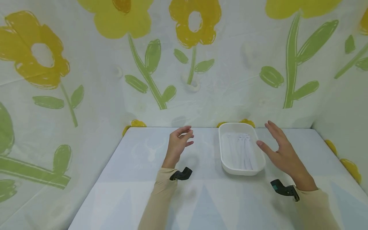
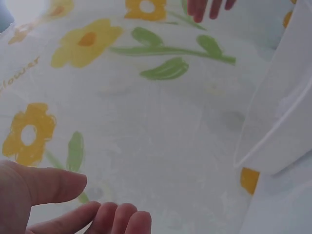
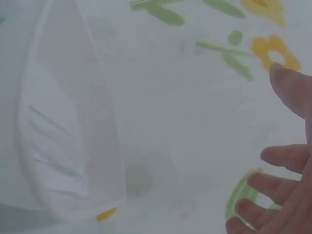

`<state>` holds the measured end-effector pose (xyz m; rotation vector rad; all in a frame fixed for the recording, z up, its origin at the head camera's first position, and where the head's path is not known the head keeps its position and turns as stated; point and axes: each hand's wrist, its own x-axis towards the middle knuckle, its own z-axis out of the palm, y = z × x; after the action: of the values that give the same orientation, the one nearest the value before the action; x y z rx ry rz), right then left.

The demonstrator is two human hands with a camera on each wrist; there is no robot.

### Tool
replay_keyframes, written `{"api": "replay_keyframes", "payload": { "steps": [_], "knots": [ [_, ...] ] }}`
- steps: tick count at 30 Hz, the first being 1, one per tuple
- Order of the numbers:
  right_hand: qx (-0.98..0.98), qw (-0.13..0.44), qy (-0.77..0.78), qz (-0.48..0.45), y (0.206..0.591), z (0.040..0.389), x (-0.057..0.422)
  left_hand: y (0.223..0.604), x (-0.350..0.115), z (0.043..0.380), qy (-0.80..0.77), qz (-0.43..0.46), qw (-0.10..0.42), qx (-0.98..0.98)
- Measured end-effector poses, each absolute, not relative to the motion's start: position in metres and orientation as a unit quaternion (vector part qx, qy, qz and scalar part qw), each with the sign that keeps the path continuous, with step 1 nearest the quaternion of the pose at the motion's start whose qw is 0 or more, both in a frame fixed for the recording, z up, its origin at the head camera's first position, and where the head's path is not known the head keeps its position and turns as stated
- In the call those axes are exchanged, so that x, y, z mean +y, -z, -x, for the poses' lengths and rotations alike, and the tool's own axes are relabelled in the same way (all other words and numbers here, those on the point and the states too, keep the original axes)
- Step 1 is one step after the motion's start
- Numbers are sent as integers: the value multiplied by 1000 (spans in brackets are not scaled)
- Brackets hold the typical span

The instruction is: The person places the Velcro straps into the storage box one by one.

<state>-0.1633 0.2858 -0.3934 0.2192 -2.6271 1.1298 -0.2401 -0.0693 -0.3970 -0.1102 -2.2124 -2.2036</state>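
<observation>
A white rectangular tub [image 1: 243,172] with rounded corners stands on the table, right of the middle. Inside it lie several thin, whitish, translucent strips [image 1: 244,150], lengthwise; their kind is too faint to make out. My right hand [image 1: 283,156] hovers just right of the tub, thumb spread from straight fingers, holding nothing. To the left of the tub, my left hand [image 1: 179,143] is raised over the table with fingers loosely bent and nothing in them. In the left wrist view its thumb [image 2: 58,185] stands apart from the fingers. The right wrist view shows the tub [image 3: 105,146] beside the spread right hand [image 3: 287,190].
The white table [image 1: 143,191] carries a pale blue triangle pattern. White cloth walls [image 1: 230,80] printed with yellow flowers and green stems rise behind and at both sides. A black wrist camera [image 1: 181,174] sits on the left wrist, another [image 1: 284,189] on the right.
</observation>
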Motion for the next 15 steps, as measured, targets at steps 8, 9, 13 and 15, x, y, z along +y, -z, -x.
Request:
{"api": "replay_keyframes", "payload": {
  "steps": [8,9,13,15],
  "knots": [
    [-900,183,-384,-96,370,162,274,397,-81,230,635,57,100,-764],
    [-899,189,-383,-97,368,162,272,397,-82,229,624,59,111,-771],
    [-898,203,-377,-100,361,161,265,396,-84,226,582,65,157,-795],
    [-900,204,-371,-100,359,160,262,395,-85,224,566,71,174,-803]
  ]
}}
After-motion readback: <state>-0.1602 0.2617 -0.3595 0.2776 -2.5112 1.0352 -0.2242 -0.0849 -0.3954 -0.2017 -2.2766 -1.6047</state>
